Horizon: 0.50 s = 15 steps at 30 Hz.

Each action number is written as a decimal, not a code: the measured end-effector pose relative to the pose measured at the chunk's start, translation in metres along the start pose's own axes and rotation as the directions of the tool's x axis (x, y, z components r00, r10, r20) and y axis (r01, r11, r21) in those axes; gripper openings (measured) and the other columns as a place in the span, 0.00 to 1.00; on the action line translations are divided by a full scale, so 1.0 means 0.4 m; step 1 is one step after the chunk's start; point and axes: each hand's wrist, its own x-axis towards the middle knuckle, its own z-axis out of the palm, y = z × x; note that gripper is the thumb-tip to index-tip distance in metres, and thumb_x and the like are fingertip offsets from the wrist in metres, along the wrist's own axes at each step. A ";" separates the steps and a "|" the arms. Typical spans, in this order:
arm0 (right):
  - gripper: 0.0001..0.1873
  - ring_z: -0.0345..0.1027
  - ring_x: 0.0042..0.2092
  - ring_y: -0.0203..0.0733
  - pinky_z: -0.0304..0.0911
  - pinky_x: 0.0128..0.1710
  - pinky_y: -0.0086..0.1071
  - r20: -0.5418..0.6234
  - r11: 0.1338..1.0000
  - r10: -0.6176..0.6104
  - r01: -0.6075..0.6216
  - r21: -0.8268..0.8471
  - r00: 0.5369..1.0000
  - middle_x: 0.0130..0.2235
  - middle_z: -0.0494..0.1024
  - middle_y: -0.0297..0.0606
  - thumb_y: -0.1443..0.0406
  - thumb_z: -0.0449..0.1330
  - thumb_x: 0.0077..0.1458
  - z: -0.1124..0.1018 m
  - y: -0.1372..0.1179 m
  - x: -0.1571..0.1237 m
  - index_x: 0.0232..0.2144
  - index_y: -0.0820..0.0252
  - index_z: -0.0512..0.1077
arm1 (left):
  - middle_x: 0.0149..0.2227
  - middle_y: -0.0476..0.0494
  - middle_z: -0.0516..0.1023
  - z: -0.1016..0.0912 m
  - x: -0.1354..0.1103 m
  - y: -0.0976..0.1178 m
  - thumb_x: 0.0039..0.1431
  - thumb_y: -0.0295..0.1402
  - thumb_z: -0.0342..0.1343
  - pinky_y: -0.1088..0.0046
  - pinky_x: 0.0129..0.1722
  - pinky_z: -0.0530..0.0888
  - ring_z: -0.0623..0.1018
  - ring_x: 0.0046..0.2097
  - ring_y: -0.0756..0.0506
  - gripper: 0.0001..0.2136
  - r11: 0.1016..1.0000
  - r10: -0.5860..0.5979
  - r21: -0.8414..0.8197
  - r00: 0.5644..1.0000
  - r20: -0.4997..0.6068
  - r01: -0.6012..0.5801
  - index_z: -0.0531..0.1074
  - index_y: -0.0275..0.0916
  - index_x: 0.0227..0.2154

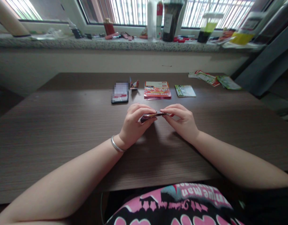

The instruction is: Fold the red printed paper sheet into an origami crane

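Fingers (144,110) of left hand (132,121) and right hand (185,121) pinch 1 thin packet (146,117) between them, a handling step seemingly needing steady pressure next.

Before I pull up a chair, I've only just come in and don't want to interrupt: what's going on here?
A person is pinching a thin, dark-edged item over the table, with the left hand at one end and the right hand at the other. What it is, I can't tell. Beyond the hands, from left to right, lie a phone, a small folded piece, a red stack of printed sheets and a smaller greenish stack.
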 end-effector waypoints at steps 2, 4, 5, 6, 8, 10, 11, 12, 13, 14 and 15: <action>0.08 0.72 0.40 0.39 0.69 0.41 0.37 -0.003 0.999 -0.035 0.035 -0.011 0.999 0.38 0.79 0.37 0.65 0.61 0.56 -0.001 0.003 -0.002 0.39 0.51 0.78 | 0.37 0.46 0.78 0.000 0.000 -0.003 0.56 0.33 0.61 0.66 0.45 0.73 0.77 0.41 0.47 0.06 1.000 0.006 -0.005 1.000 -0.002 -0.006 0.73 0.41 0.36; 0.08 0.72 0.40 0.40 0.69 0.42 0.38 0.004 0.998 -0.053 0.053 -0.025 0.999 0.38 0.79 0.37 0.64 0.62 0.55 -0.002 0.005 -0.003 0.39 0.51 0.78 | 0.37 0.46 0.78 -0.001 0.000 -0.005 0.56 0.34 0.61 0.66 0.45 0.73 0.77 0.41 0.48 0.06 1.000 0.004 0.009 1.000 0.003 -0.004 0.74 0.41 0.36; 0.08 0.71 0.39 0.40 0.69 0.42 0.38 0.009 0.998 -0.056 0.056 -0.035 0.998 0.37 0.79 0.37 0.63 0.63 0.55 -0.002 0.005 -0.004 0.38 0.51 0.78 | 0.37 0.47 0.79 -0.001 0.000 -0.006 0.56 0.34 0.61 0.66 0.45 0.73 0.77 0.41 0.48 0.05 1.000 -0.001 0.020 1.000 0.009 0.000 0.74 0.41 0.35; 0.07 0.71 0.39 0.40 0.69 0.41 0.38 0.011 0.997 -0.060 0.061 -0.048 0.998 0.36 0.79 0.37 0.63 0.63 0.54 -0.003 0.004 -0.004 0.38 0.50 0.78 | 0.36 0.47 0.79 -0.002 0.000 -0.005 0.57 0.35 0.61 0.66 0.45 0.73 0.77 0.41 0.48 0.05 0.999 -0.004 0.033 1.000 0.016 0.004 0.74 0.41 0.35; 0.07 0.71 0.39 0.41 0.68 0.41 0.38 0.015 0.995 -0.074 0.075 -0.071 0.997 0.36 0.79 0.36 0.62 0.64 0.54 -0.003 0.002 -0.004 0.37 0.49 0.78 | 0.35 0.47 0.79 -0.004 0.000 -0.004 0.57 0.36 0.61 0.67 0.44 0.73 0.77 0.40 0.48 0.05 0.998 -0.003 0.058 1.000 0.026 0.002 0.74 0.41 0.33; 0.07 0.70 0.38 0.41 0.68 0.41 0.38 0.013 0.992 -0.092 0.093 -0.088 0.996 0.36 0.79 0.36 0.62 0.63 0.54 -0.004 -0.001 -0.002 0.37 0.48 0.78 | 0.35 0.47 0.79 -0.006 0.000 -0.001 0.57 0.37 0.60 0.67 0.44 0.72 0.77 0.40 0.48 0.05 0.996 0.010 0.084 0.999 0.039 -0.013 0.75 0.42 0.33; 0.07 0.70 0.38 0.41 0.68 0.41 0.38 0.011 0.991 -0.098 0.098 -0.096 0.995 0.36 0.79 0.36 0.62 0.63 0.55 -0.005 -0.002 -0.002 0.38 0.48 0.78 | 0.36 0.47 0.80 -0.007 0.000 0.000 0.57 0.37 0.60 0.66 0.44 0.72 0.77 0.40 0.48 0.06 0.995 0.019 0.100 0.999 0.048 -0.024 0.75 0.42 0.34; 0.07 0.70 0.38 0.41 0.67 0.41 0.38 0.009 0.990 -0.099 0.100 -0.104 0.995 0.36 0.79 0.36 0.62 0.63 0.55 -0.005 -0.002 -0.001 0.38 0.48 0.78 | 0.37 0.47 0.79 -0.008 0.000 0.002 0.58 0.37 0.60 0.66 0.45 0.72 0.77 0.40 0.48 0.06 0.993 0.030 0.116 0.998 0.059 -0.037 0.75 0.42 0.35; 0.08 0.70 0.38 0.41 0.67 0.41 0.38 0.008 0.989 -0.101 0.101 -0.112 0.995 0.36 0.79 0.36 0.62 0.62 0.56 -0.006 -0.002 -0.001 0.39 0.47 0.78 | 0.38 0.47 0.79 -0.010 0.000 0.003 0.58 0.37 0.59 0.65 0.45 0.72 0.76 0.41 0.47 0.06 0.990 0.042 0.132 0.997 0.070 -0.051 0.74 0.42 0.37; 0.08 0.70 0.38 0.41 0.67 0.41 0.38 0.007 0.988 -0.102 0.102 -0.120 0.995 0.36 0.79 0.36 0.62 0.61 0.56 -0.007 -0.002 0.000 0.39 0.47 0.78 | 0.40 0.46 0.79 -0.011 -0.001 0.005 0.59 0.36 0.58 0.65 0.46 0.71 0.76 0.42 0.47 0.07 0.987 0.057 0.144 0.995 0.080 -0.068 0.74 0.42 0.40; 0.09 0.70 0.38 0.41 0.67 0.41 0.39 0.009 0.986 -0.104 0.104 -0.128 0.995 0.36 0.79 0.36 0.63 0.61 0.57 -0.007 -0.003 0.000 0.40 0.47 0.78 | 0.41 0.46 0.79 -0.012 -0.001 0.006 0.60 0.35 0.57 0.65 0.47 0.71 0.76 0.42 0.47 0.09 0.985 0.072 0.152 0.994 0.088 -0.085 0.73 0.43 0.42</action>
